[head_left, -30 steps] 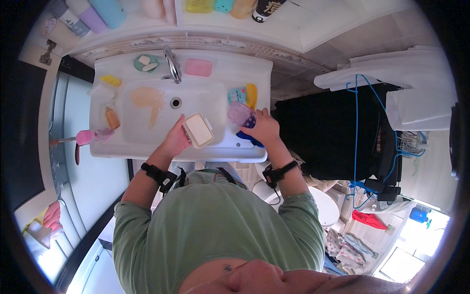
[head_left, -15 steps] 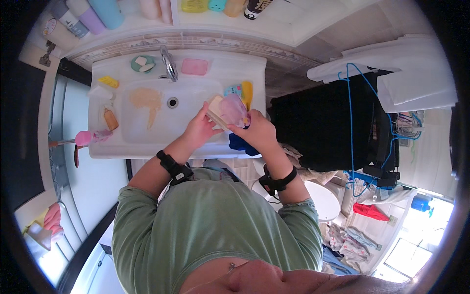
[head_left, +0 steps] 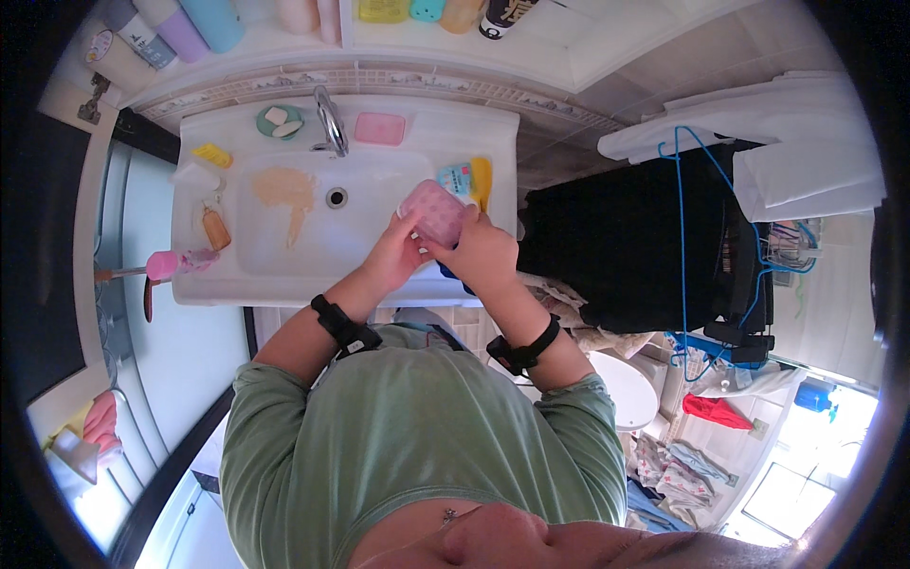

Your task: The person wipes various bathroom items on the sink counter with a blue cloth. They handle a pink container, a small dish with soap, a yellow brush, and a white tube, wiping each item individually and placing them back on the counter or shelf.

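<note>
Over the right part of the white sink (head_left: 284,256), both hands hold a small pink box (head_left: 435,212) with rounded corners and a pale spotted pattern on its top. My left hand (head_left: 394,254) is closed on its left and lower side. The fingers of my right hand (head_left: 486,250) grip its right side. My palms hide the underside of the box. Just behind it lie a blue packet (head_left: 455,178) and a yellow object (head_left: 482,180). Part of a dark blue cloth (head_left: 449,272) shows below my right hand.
A chrome faucet (head_left: 331,123) stands at the back, between a green soap dish (head_left: 280,121) and a pink rectangular dish (head_left: 380,129). Tan liquid (head_left: 286,192) lies in the basin, left of the drain (head_left: 336,197). A blue hanger (head_left: 680,256) and black cloth (head_left: 607,247) are at right.
The box stood open before, with a cream-coloured inside and a raised translucent pink lid; now it appears closed, pink top facing up. My right hand has moved slightly left and nearer to my left hand.
</note>
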A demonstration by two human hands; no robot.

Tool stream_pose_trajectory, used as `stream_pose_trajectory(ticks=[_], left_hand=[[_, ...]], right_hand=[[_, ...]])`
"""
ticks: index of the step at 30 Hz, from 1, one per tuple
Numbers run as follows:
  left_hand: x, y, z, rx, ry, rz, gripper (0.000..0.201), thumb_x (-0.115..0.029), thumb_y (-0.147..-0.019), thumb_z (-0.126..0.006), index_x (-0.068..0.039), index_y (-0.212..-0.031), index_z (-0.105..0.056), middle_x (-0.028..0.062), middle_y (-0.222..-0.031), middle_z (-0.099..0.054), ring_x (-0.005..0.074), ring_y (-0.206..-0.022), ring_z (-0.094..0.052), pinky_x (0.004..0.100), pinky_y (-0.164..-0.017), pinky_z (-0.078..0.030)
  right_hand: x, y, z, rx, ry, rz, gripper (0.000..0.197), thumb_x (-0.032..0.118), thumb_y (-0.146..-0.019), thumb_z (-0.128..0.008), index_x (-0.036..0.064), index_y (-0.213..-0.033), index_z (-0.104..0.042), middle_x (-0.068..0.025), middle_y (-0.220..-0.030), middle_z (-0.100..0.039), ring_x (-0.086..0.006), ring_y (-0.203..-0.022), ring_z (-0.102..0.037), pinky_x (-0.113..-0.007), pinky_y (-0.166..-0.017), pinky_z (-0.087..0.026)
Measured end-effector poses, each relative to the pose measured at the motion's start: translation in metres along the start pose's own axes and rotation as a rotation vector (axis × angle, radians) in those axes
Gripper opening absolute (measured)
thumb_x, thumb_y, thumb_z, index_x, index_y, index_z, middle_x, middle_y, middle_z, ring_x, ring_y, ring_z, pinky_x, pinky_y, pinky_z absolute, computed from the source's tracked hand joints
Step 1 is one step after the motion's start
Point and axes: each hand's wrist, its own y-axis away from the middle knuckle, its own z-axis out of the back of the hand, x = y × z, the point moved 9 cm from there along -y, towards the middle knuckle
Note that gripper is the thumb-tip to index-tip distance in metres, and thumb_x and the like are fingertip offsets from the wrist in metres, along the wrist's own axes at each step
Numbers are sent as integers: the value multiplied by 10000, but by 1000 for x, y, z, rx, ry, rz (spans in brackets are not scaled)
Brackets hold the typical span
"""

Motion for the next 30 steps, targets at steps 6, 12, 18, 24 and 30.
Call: stream_pose_trajectory(ticks=[6,12,18,24,30], left_hand=[[-11,4,0,-66,-23,-25,477,-330,-1000,-622,-157,-1404,-437,81,-1339,-590,239,-1250,-581,434,-980,-529],[-23,9,15,-21,54,-20,546,-367,-1007,-592,-104,-1459,-435,98,-1396,-575,256,-1283,-575,450,-1077,-473],[-27,14,15,-11,87,10,539,-372,-1015,-575,-84,-1453,-452,101,-1381,-591,255,-1289,-574,455,-1106,-448],[-19,14,8,-20,33,66,542,-411,-1026,-541,-101,-1461,-452,98,-1392,-587,254,-1283,-579,463,-1097,-458],[-14,13,12,-44,-2,87,507,-370,-1034,-550,-76,-1438,-470,96,-1361,-603,235,-1247,-602,444,-1076,-477]], right_hand=[[10,2,2,7,4,42,861,733,-707,-725,13,-1148,-557,-131,-860,-677,-302,-651,-713,-411,-540,-555],[-3,14,20,-126,-318,106,792,632,-768,-755,58,-1281,-569,-126,-921,-698,-319,-720,-712,-397,-646,-566],[-31,12,9,162,-730,-16,615,543,-834,-766,78,-1220,-655,-123,-1042,-728,-319,-829,-712,-382,-712,-560],[-23,15,-5,282,-764,-19,628,546,-857,-729,63,-1249,-643,-148,-1035,-733,-297,-886,-715,-375,-791,-554],[-31,16,-17,329,-783,-81,651,542,-846,-734,62,-1273,-632,-151,-1075,-719,-312,-897,-711,-380,-793,-553]])
